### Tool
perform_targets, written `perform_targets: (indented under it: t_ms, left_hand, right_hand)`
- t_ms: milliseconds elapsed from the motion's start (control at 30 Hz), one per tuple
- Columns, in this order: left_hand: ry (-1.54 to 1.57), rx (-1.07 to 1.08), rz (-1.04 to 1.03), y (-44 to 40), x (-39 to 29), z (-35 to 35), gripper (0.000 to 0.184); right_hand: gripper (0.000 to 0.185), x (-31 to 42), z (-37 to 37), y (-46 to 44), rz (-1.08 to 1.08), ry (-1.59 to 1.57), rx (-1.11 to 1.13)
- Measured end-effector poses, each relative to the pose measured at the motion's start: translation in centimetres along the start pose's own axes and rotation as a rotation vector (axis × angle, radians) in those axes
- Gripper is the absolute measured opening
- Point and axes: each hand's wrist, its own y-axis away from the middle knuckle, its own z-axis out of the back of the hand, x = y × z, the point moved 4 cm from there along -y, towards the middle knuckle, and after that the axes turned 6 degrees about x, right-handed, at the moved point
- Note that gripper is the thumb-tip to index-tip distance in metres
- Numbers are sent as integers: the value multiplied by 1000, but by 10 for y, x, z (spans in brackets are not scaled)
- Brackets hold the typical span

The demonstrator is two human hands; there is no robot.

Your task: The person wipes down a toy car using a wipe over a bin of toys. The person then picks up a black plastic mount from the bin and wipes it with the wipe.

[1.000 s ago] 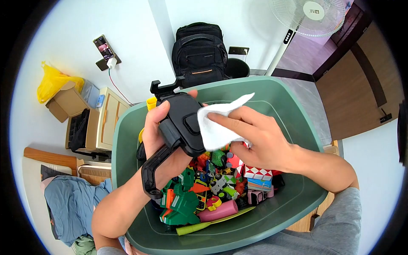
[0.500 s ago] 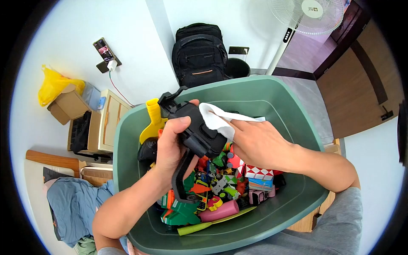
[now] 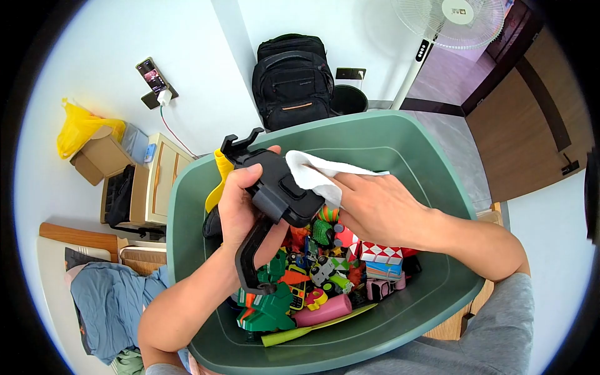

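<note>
My left hand (image 3: 240, 203) is wrapped round a black plastic device (image 3: 278, 181), a boxy body with hooked arms at the top and a long curved arm hanging below. In my right hand (image 3: 381, 203) is a thin white wipe (image 3: 312, 176), its folded part against the device's right side. Both hands are above a large green tub (image 3: 444, 250). Beneath them lies a pile of toys, among them a pink cylinder (image 3: 324, 310), a grey and green toy car (image 3: 329, 273) and a red and white patterned block (image 3: 380, 254). Some toys are hidden behind my hands.
A yellow toy shovel (image 3: 220, 178) leans at the tub's left side. Beyond the tub stand a black backpack (image 3: 294, 81), a black bin (image 3: 350, 100) and a white fan (image 3: 412, 72). Cardboard boxes (image 3: 100, 153) and blue clothes (image 3: 115, 300) are on the left, a brown door (image 3: 525, 131) on the right.
My left hand has shifted the black device slightly left and tilted it, so its curved arm hangs farther left. My right hand and the wipe have moved slightly left, still against it.
</note>
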Motion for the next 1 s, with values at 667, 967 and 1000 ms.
perform_targets:
  t_ms: [667,967,1000]
  left_hand:
    - [20,-1,4,-2,-3,6,47]
    - [-7,-10,71,2,8,-1,47]
    - [-7,-10,73,1,6,-1,47]
  right_hand:
    - [49,2,-1,0,32,-25,-36]
    - [49,0,-4,1,37,-20,-9]
    - [49,1,-3,1,55,-2,-36]
